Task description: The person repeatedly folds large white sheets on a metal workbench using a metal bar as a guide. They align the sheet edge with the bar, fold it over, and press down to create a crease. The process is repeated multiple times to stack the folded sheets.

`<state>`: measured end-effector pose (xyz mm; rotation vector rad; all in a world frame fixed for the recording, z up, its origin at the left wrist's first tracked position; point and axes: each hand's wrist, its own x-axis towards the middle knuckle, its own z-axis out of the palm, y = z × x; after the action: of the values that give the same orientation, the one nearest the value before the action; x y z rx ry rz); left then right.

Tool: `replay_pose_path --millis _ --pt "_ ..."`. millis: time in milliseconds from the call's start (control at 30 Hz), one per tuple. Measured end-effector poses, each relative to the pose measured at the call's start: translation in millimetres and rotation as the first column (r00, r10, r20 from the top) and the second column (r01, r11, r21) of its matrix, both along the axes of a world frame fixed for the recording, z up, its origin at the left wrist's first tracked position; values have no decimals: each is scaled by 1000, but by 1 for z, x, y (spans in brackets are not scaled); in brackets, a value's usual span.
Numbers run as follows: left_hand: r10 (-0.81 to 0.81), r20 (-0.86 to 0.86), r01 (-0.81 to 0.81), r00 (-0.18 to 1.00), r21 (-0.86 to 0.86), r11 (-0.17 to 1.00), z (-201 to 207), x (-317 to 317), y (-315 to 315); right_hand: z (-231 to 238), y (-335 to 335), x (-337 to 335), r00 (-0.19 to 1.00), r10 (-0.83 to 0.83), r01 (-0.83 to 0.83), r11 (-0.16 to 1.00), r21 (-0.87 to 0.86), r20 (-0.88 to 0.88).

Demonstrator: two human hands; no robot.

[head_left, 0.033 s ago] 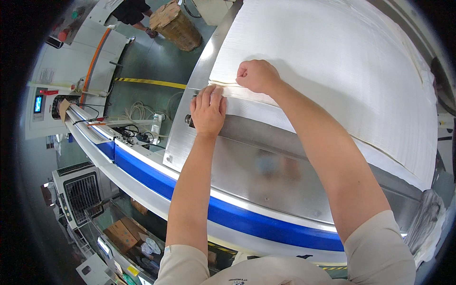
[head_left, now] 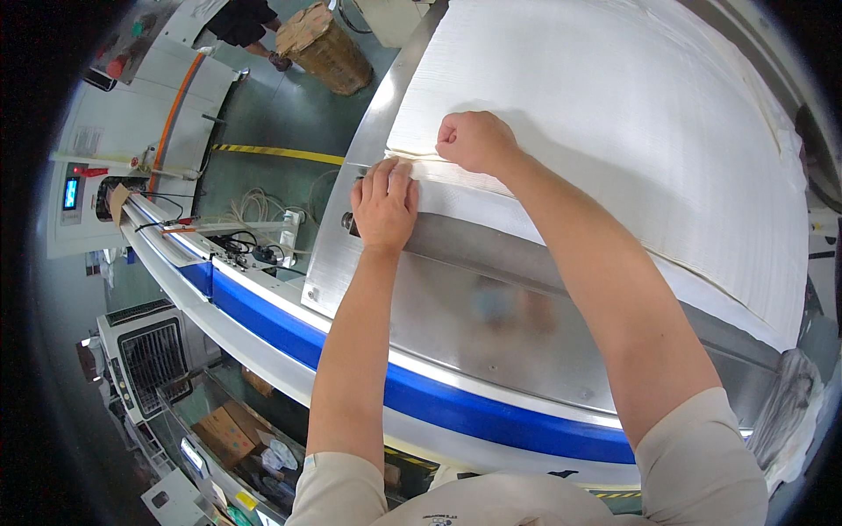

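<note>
A thick stack of white layered sheets lies on a metal machine bed; I cannot tell whether they are cloth or paper. My left hand is at the stack's near left corner, palm down. Its fingers are stretched out, with their tips touching the edge of the layers. Just right of it, my right hand rests closed on top of the stack by the same edge. Its fingers are curled in, and what they pinch, if anything, is hidden. A dark metal bar runs along the stack's near side, below both hands.
A steel plate with a blue-fronted rail lies between me and the stack. Cables lie on the floor at left, near a brown wrapped roll. Another person's legs show at the far left.
</note>
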<state>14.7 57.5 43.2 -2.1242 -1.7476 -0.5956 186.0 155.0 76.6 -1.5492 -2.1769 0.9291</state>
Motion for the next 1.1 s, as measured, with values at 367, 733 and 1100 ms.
replay_pose_path --millis 367,733,1100 --pt "-29 -7 29 1000 -8 1000 1 -2 2 -5 3 6 996 67 -63 996 70 -53" --pt "-50 -20 51 999 45 998 -5 -5 1 -8 4 8 990 115 -109 990 85 -78" --pt "-392 -134 362 910 -202 910 28 -28 11 -3 -39 4 994 92 -66 928 366 -53"
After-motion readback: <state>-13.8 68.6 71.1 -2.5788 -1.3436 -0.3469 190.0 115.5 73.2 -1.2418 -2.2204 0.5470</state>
